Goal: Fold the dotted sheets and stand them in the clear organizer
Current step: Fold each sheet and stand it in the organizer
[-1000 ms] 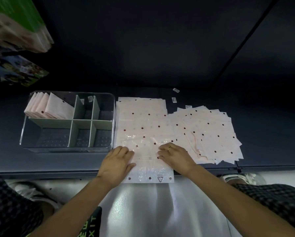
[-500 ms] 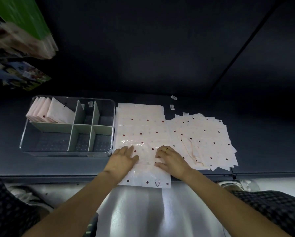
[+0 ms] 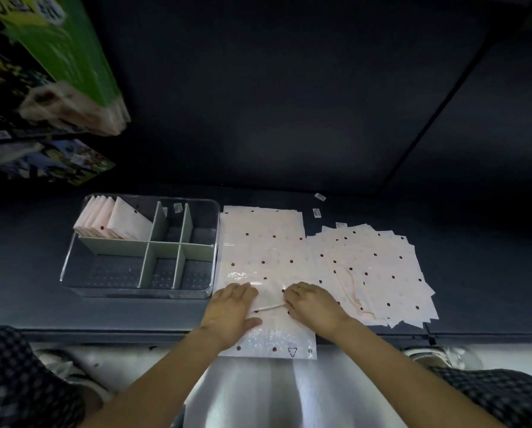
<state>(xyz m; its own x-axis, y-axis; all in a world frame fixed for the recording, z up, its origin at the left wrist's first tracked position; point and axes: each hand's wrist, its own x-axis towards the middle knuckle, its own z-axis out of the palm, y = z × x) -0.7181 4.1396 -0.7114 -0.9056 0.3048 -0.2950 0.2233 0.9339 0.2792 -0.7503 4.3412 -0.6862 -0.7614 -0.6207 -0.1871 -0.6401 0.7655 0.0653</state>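
Note:
A long pale pink dotted sheet (image 3: 263,242) lies flat on the dark shelf, its near end hanging over the front edge. My left hand (image 3: 230,310) and my right hand (image 3: 312,304) press flat on it side by side, with a small raised crease (image 3: 269,305) between them. A loose pile of dotted sheets (image 3: 379,270) lies to the right. The clear organizer (image 3: 73,257) with pale green dividers stands to the left. Several folded dotted sheets (image 3: 113,222) stand in its far-left compartment.
The shelf's front edge (image 3: 104,333) runs just below the organizer. Green and colourful packages (image 3: 64,57) hang at the upper left. Small white labels (image 3: 319,197) lie on the shelf behind the sheets. Checked trouser legs and shoes show at the bottom corners.
Both hands have slid slightly away from me along the sheet and closer together, bunching a small crease between them. The camera has tilted a little.

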